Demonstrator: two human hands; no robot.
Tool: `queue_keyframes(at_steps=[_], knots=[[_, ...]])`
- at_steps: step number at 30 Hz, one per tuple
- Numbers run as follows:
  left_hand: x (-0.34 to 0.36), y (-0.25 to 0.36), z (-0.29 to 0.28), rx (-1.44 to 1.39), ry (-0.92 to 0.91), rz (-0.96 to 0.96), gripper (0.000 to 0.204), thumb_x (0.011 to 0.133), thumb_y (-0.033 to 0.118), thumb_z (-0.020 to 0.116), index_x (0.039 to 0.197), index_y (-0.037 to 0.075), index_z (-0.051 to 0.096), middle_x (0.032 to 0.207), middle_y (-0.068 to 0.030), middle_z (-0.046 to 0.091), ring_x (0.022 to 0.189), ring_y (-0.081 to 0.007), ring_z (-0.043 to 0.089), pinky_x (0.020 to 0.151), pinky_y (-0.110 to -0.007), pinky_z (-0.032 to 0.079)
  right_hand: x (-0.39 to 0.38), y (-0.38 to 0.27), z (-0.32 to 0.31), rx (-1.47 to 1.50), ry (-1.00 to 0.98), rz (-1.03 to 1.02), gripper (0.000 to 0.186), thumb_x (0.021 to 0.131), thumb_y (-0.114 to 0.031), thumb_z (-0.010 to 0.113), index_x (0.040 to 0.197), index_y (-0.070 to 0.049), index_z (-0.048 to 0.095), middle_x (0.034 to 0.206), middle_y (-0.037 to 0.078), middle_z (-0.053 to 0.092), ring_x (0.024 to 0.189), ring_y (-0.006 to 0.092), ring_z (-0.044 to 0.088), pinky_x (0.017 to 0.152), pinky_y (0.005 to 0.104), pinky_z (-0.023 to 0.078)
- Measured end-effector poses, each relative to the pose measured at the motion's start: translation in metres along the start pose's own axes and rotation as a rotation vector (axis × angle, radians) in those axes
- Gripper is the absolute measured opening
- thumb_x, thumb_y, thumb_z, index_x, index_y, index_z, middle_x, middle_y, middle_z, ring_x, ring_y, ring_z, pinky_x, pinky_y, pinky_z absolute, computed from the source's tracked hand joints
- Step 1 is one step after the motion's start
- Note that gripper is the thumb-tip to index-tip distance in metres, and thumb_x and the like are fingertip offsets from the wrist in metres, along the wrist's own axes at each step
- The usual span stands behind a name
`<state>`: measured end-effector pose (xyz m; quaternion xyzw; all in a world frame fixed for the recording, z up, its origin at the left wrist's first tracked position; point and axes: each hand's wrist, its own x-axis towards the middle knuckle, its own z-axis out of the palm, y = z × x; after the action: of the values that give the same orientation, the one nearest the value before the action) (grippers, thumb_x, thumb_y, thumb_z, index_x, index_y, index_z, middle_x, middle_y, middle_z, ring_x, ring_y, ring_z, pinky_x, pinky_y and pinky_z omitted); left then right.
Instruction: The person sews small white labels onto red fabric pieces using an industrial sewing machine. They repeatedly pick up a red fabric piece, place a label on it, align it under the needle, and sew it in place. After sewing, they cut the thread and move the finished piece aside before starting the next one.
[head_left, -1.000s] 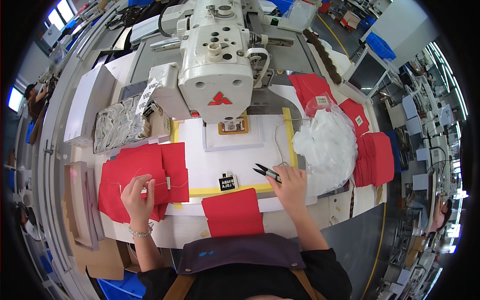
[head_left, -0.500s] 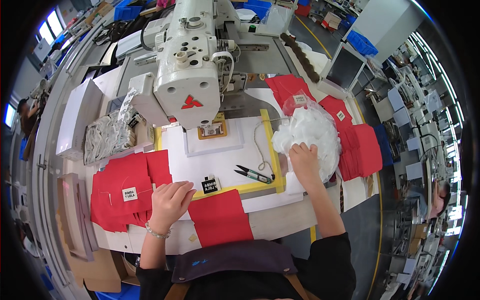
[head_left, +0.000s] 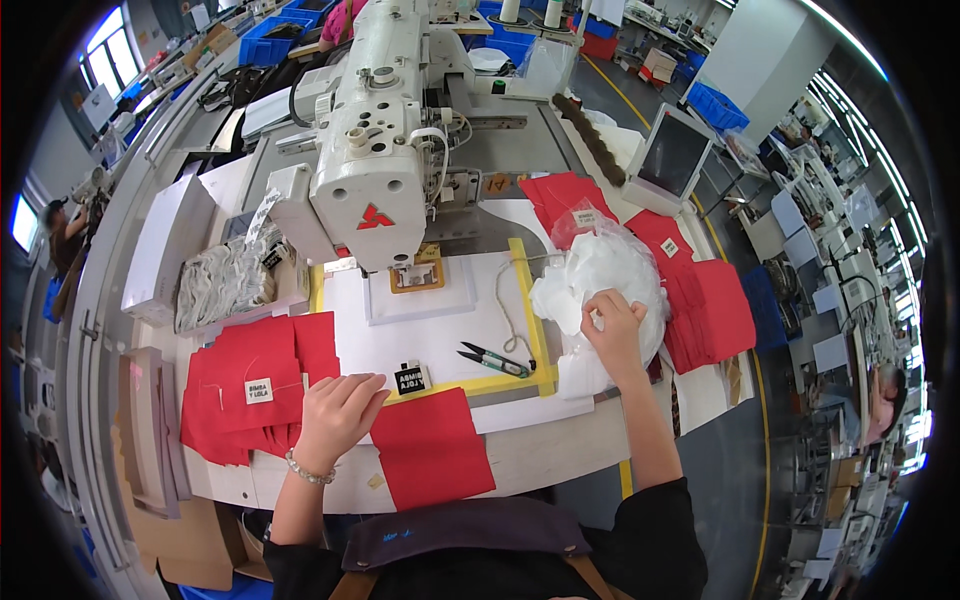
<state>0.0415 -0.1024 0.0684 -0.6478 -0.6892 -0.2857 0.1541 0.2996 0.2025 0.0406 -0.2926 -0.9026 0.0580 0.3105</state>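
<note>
My right hand [head_left: 614, 328] is at the left side of a loose heap of thin white pieces [head_left: 610, 272], thumb and fingertips pinched on one white piece. More white pieces [head_left: 577, 372] hang down below that hand. My left hand [head_left: 338, 415] hovers near the front of the table, fingers pressed together and bent; whatever they may hold is hidden. Right of its fingertips lies a small black label with pale lettering [head_left: 410, 379]. A red fabric piece [head_left: 432, 448] lies flat at the table's front edge. Thread snips [head_left: 494, 361] rest on the white sheet [head_left: 460, 335].
A large white sewing machine [head_left: 370, 170] stands over a small clamp frame [head_left: 416, 275]. Red fabric stacks lie left [head_left: 245, 365] and right [head_left: 700, 310]. A box of bundled pale strips [head_left: 225, 285] sits left, a screen [head_left: 672, 152] back right. Yellow tape [head_left: 530, 310] borders the sheet.
The view has shifted slightly. My right hand's fingers have gone from reaching over the heap to a pinch, and white pieces at the heap's near-left side have shifted. My left hand stays nearly still.
</note>
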Motion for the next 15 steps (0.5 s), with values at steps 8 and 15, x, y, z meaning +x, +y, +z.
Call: queue_keyframes(at_steps=[8,15], knots=[[0.025,0.038,0.024,-0.42,0.021,-0.137,0.038,0.079,0.01,0.076,0.114,0.003,0.062,0.097,-0.0103,0.069,0.086,-0.0255,0.066,0.074,-0.033,0.053,-0.017,-0.04,0.0,1.095,-0.046,0.3,0.008,0.082,0.003,0.065,0.084,-0.002,0.059,0.089,0.003,0.058,0.087,0.0119,0.054,0.082,0.027,0.041],[0.009,0.073,0.054,-1.061,-0.036,-0.536,0.049,0.084,0.002,0.072,0.13,0.003,0.056,0.081,-0.0026,0.06,0.074,-0.0112,0.058,0.07,-0.025,0.048,-0.062,-0.134,0.016,1.639,-0.32,0.408,0.006,0.088,-0.003,0.064,0.089,-0.002,0.059,0.095,0.003,0.056,0.091,0.0104,0.05,0.084,0.0253,0.039]])
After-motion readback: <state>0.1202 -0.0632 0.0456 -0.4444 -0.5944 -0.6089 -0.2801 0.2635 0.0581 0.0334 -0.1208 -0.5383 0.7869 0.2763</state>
